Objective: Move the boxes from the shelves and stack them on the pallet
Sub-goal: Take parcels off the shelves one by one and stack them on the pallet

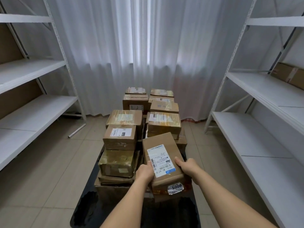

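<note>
Both hands grip one box (162, 157) at the near right corner of the stack on the pallet (82, 206). The left hand (144, 172) clamps its near left edge, thumb curled over the top beside the label; the right hand (187, 165) clamps the near right edge, fingers laid across the top and wrapped round the side. Holding it by opposite edges likely keeps the box level and lets the person steer it square to the boxes below. Whether it already rests on the box with the 5009 sticker (175, 188) or hangs just above it cannot be told; it sits slightly tilted and skewed to the stack, so the placing looks unfinished. Other boxes fill the pallet in two rows running to its far edge, toward the curtain (139, 46); the left row's near boxes (120, 137) stand a little lower than the held one. The job seems close to done: the left shelves (32, 69) show no loose boxes, while one box (289, 74) remains on the right shelves (263, 89), at the back of a middle shelf. A metal tube (77, 130) lies on the floor by the left shelves, well apart from the pallet. Letting go before the box sits flat could let it slide off the near edge.
</note>
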